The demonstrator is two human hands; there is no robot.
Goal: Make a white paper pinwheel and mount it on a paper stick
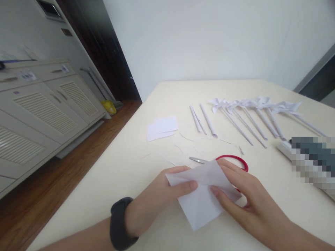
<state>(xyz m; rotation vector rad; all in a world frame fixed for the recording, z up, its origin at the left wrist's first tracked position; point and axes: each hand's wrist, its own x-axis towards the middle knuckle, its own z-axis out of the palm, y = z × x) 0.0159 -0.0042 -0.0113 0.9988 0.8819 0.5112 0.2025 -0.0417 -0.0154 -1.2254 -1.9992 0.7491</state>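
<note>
A creased square sheet of white paper (202,202) is held between both hands above the near part of the table. My left hand (167,188), with a black band on its wrist, grips the sheet's left side, thumb on top and fingers behind. My right hand (243,195) pinches the right side the same way, its thumb close to the middle. Just behind the sheet lie scissors with red handles (242,162); their blades point left and the paper partly hides them.
White paper pinwheels (243,104) on rolled sticks lie at the back right. Several loose paper rolls (208,120) are left of them. Flat paper pieces (162,127) rest farther left, with thin paper strips (187,137) scattered nearby. A partly pixelated long object (285,148) lies at right.
</note>
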